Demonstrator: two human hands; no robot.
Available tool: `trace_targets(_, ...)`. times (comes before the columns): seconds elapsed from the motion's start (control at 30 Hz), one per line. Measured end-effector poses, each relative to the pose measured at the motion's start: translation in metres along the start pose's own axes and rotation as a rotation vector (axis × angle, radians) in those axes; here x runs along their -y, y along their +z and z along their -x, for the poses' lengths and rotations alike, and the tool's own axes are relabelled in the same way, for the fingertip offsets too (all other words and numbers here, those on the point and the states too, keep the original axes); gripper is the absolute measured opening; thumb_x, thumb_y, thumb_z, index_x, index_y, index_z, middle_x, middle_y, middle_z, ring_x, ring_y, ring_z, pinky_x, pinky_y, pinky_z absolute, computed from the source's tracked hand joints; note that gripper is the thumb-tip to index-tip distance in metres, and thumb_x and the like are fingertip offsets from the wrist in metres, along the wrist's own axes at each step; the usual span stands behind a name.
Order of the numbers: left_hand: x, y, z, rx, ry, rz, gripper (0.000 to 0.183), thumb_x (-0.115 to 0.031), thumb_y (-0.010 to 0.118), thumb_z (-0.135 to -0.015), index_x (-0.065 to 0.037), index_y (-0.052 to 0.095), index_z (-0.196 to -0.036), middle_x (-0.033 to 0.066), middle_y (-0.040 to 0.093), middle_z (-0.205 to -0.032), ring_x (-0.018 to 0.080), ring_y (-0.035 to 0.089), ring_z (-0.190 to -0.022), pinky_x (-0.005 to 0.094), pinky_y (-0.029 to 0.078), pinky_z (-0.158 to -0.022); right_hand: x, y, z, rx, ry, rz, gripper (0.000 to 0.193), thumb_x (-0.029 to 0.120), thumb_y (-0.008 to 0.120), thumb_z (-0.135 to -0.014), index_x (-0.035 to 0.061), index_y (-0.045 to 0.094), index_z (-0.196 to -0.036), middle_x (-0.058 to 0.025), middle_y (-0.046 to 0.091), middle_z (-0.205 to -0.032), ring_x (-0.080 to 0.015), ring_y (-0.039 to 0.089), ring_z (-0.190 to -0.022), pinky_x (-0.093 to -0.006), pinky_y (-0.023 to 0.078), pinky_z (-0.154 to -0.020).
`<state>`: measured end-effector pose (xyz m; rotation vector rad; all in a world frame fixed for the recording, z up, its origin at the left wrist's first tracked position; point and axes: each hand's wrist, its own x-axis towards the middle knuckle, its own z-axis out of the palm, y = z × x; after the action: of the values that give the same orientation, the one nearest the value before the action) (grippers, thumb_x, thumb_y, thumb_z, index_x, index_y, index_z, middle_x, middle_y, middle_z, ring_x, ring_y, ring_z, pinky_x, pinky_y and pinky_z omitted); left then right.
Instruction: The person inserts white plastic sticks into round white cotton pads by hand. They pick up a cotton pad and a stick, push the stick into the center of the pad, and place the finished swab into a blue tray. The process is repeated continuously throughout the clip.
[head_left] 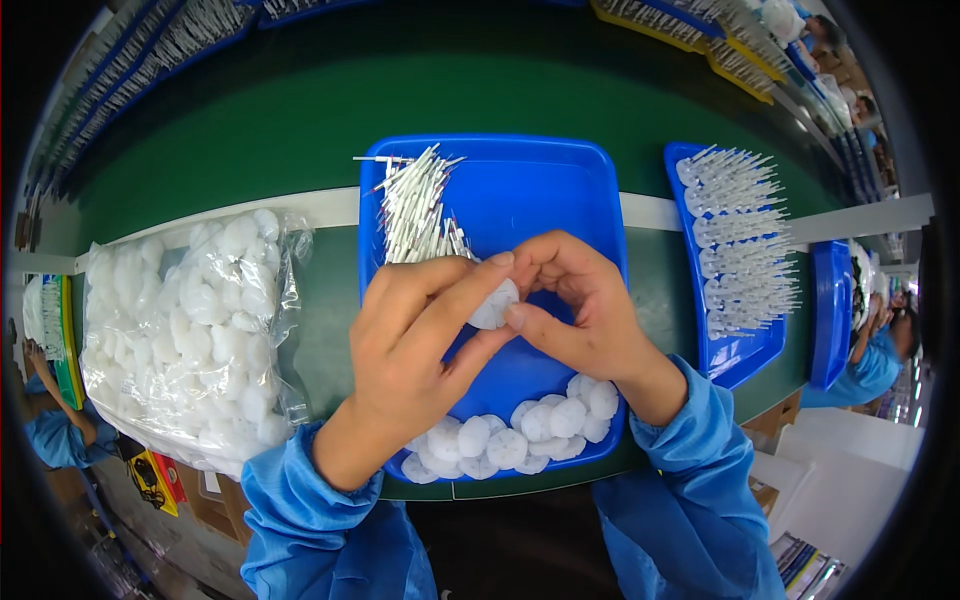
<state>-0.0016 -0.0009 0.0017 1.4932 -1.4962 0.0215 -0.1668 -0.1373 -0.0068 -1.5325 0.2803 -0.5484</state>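
Observation:
Over the middle of a blue tray (540, 205), a thin white translucent disc (494, 306) is held between my two hands. My left hand (420, 325) is closed, its fingertips and thumb around the disc's left and upper side. My right hand (582, 305) is closed too, thumb pressed against the disc's right edge with the fingers curled behind. Whether a stick is also in the fingers is hidden. Inside the tray, a pile of thin white sticks (413, 215) lies at the far left. Several loose white discs (506, 449) line the near edge.
A clear plastic bag (190, 330) full of white discs lies left of the tray. To the right, another blue tray (735, 372) holds rows of sticks with discs on their ends (735, 240). More filled trays (165, 55) stand along the far edge. Other people work at both sides.

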Motion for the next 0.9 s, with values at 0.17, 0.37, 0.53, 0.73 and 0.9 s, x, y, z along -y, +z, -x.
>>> trace_targets(0.17, 0.0, 0.001, 0.001, 0.036, 0.012, -0.004, 0.067, -0.005, 0.096, -0.065, -0.01, 0.081, -0.129, 0.0037, 0.071, -0.113, 0.0243, 0.066, -0.094, 0.0357, 0.055, -0.076, 0.001, -0.003, 0.001, -0.024, 0.112, 0.008, 0.014, 0.003, 0.072, -0.104, 0.0027, 0.066, -0.116, -0.0018, 0.072, -0.098, -0.0101, 0.071, -0.09, -0.0286, 0.058, -0.083)
trace_targets(0.37, 0.018, -0.009, 0.008, -0.083, -0.234, 0.492, 0.039, -0.028, 0.079, -0.102, -0.001, 0.08, -0.129, 0.0109, 0.068, -0.123, 0.0175, 0.068, -0.096, 0.0292, 0.056, -0.077, 0.003, 0.001, 0.001, -0.135, 0.115, 0.236, 0.012, 0.012, 0.074, -0.103, 0.0065, 0.072, -0.113, -0.003, 0.074, -0.094, -0.0126, 0.072, -0.083, -0.029, 0.057, -0.077)
trace_targets(0.53, 0.034, -0.007, 0.013, -0.117, -0.422, 0.712, 0.052, -0.04, 0.056, -0.117, 0.008, 0.074, -0.125, 0.0158, 0.06, -0.136, 0.0186, 0.069, -0.097, 0.0314, 0.063, -0.077, 0.002, 0.014, -0.002, 0.033, -0.32, 1.135, 0.027, 0.019, 0.083, -0.084, 0.0137, 0.077, -0.109, -0.0032, 0.072, -0.095, -0.0253, 0.072, -0.082, -0.0386, 0.058, -0.074)
trace_targets(0.73, 0.027, -0.007, 0.012, -0.15, -0.514, 0.733, 0.029, -0.021, 0.068, -0.11, 0.002, 0.082, -0.12, 0.009, 0.073, -0.115, 0.0126, 0.066, -0.096, 0.0241, 0.054, -0.079, 0.009, 0.0, 0.004, 0.054, -0.346, 1.287, 0.023, 0.014, 0.081, -0.081, 0.0127, 0.075, -0.103, -0.0025, 0.071, -0.095, -0.025, 0.071, -0.089, -0.0398, 0.056, -0.079)
trace_targets(0.9, 0.017, -0.011, 0.005, -0.077, -0.511, 0.677, 0.023, -0.01, 0.071, -0.107, 0.0, 0.081, -0.125, 0.0074, 0.073, -0.116, 0.0103, 0.066, -0.097, 0.0222, 0.054, -0.078, 0.006, -0.009, 0.0, -0.045, -0.276, 1.328, 0.023, 0.006, 0.08, -0.079, 0.0098, 0.075, -0.102, -0.0047, 0.071, -0.095, -0.0256, 0.071, -0.088, -0.0403, 0.057, -0.08)
